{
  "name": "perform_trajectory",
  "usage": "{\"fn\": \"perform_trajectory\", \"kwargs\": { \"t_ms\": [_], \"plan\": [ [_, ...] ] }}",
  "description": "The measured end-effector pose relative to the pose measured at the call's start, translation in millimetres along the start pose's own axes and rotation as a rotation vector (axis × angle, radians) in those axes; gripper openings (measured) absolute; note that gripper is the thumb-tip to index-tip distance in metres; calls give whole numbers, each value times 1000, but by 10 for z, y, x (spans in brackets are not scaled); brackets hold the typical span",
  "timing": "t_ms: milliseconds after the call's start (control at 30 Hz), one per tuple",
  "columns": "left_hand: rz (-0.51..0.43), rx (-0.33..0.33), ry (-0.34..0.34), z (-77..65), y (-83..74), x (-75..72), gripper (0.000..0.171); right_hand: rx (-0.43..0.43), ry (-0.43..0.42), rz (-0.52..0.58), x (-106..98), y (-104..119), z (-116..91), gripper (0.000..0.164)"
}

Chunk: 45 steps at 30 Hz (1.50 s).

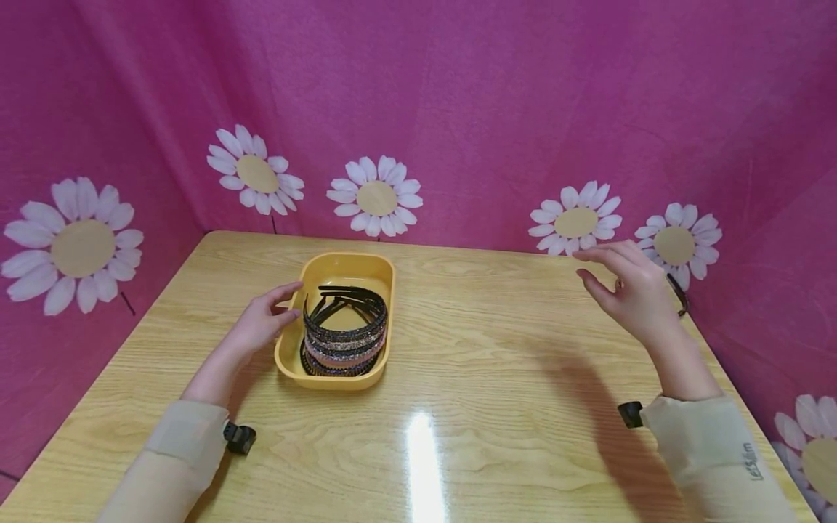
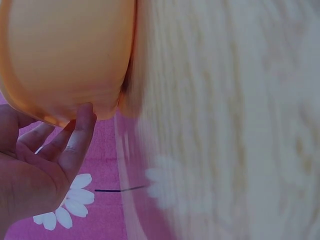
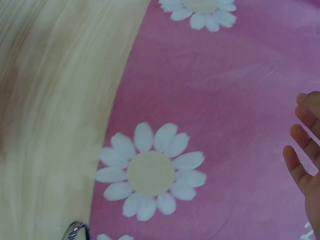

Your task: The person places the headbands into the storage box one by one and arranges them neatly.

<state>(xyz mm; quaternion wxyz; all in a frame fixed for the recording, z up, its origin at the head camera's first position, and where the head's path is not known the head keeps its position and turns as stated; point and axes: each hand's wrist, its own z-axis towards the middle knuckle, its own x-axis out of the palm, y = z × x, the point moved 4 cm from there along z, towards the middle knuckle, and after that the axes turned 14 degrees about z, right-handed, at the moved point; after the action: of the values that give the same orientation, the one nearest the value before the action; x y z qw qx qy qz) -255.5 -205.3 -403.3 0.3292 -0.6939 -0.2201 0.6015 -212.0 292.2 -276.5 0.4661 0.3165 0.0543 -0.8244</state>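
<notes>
My left hand (image 1: 258, 323) holds the left rim of a yellow plastic tray (image 1: 335, 383). Its thumb and index finger reach over the rim, while in the left wrist view other fingers (image 2: 80, 140) lie against the outer wall. Inside the tray sits a bundle of several glittery headbands (image 1: 343, 345), dark, silver and pink. Over the right side of the table hovers my right hand (image 1: 628, 290), thumb and fingers apart with nothing between them. Behind it, at the table's right edge, is one dark headband (image 1: 680, 296), partly hidden by the hand; only a sparkling bit shows in the right wrist view.
A wood-grain table (image 1: 484, 363) carries the tray left of its middle. Pink cloth (image 1: 471, 109) with white daisies hangs along the back and both sides. Light glares off the table's front.
</notes>
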Motion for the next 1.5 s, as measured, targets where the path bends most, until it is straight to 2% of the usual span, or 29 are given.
{"fn": "perform_trajectory", "kwargs": {
  "t_ms": [400,667,867,1200,1500],
  "plan": [
    [1,5,-4,-10,-16,1,56,125,-67,-3,-139,-308,-304,30],
    [5,2,-2,-11,-14,-1,56,215,-77,-62,-205,-533,-550,33],
    [13,0,-3,-11,-12,-8,55,298,-59,-122,-231,-737,-727,31],
    [11,-4,3,-4,2,-2,56,355,-10,-183,-260,-978,-926,29],
    [9,0,-1,-10,-4,-5,56,527,91,-199,-241,-1205,-1071,30]
  ]
}}
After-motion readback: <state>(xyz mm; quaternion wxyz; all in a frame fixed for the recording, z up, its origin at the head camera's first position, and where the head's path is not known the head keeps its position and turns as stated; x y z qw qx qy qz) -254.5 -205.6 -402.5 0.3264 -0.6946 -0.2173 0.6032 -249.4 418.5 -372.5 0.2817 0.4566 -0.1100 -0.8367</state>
